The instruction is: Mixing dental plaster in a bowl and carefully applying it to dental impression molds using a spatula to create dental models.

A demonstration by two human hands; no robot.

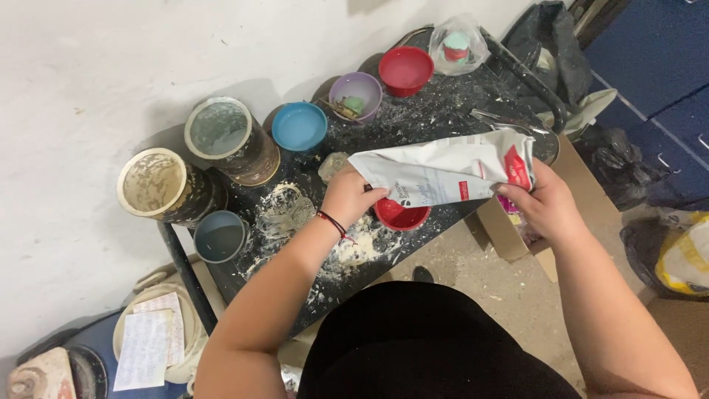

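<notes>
Dusty table (443,103): white-and-red bag (443,171) over red bowl (401,216)

The bag (443,174) I hold is white with grey marks and a red end. Under it sits my red bowl (401,215). My bench (443,103) is black with white powder spots. Other bowls are blue (299,126), purple (355,94) and red (405,69). My wrist band (334,224) is red and black.

The light over my bench is soft and even, bright on the white wall (88,66), where the tubs cast gentle shadows up and to the left. My view stays fairly sharp, with mild softness on my forearms and darker corners at right.
</notes>
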